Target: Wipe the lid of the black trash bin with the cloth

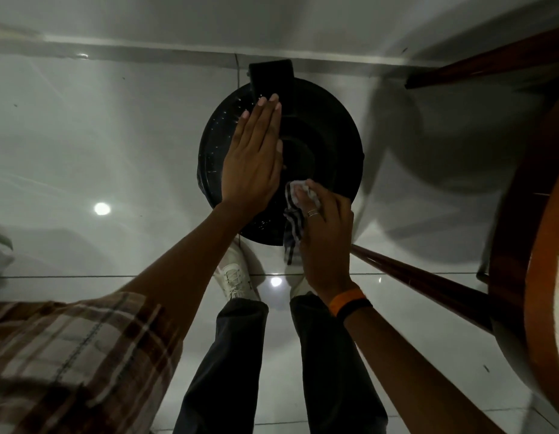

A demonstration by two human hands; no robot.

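The black trash bin stands on the floor by the wall, seen from straight above; its round lid (pixel 331 145) has raised rings and a hinge block at the far side. My left hand (pixel 253 158) lies flat on the left half of the lid, fingers together and pointing away from me. My right hand (pixel 325 227) presses a white cloth with dark stripes (pixel 295 211) against the near part of the lid. A tail of the cloth hangs over the lid's front edge.
A wooden chair or stool with dark red legs (pixel 428 283) stands close on the right, one leg reaching toward the bin. My legs and a white shoe (pixel 235 277) are just below the bin on glossy white floor tiles (pixel 99 151). The wall's skirting runs behind the bin.
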